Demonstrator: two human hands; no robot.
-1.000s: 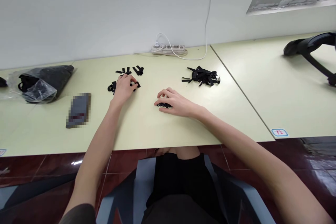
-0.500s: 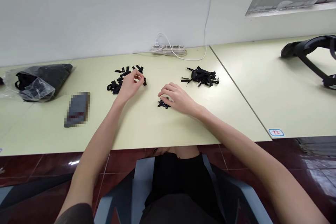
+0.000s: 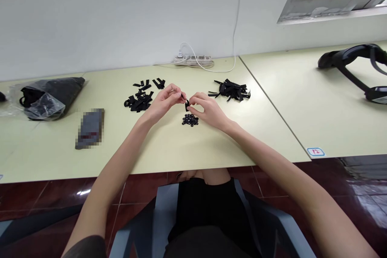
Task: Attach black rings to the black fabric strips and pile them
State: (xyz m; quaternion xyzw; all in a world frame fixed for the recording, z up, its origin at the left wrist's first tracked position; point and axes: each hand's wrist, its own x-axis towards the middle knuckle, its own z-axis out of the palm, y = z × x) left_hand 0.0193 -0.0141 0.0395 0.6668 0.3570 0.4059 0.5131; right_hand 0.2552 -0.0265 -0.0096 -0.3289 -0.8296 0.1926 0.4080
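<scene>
Head view, centre: I have a short black strip (image 3: 187, 107) between both hands, just above the small black rings (image 3: 190, 120)
Left hand (image 3: 168, 98): fingertips pinching the strip's top
Right hand (image 3: 208, 109): thumb and finger pinching it lower down
Strip feel: probably light, soft, hardly fragile; I'd hold near the ends
Crowding: the rings below; loose strips (image 3: 139, 102) left of centre, strip heap (image 3: 233, 90) right, socket block (image 3: 193, 61) upper centre

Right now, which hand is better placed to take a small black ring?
Probably the right hand: its thumb sits nearer the ring pile than the left hand, though both are at a black strip.
</scene>
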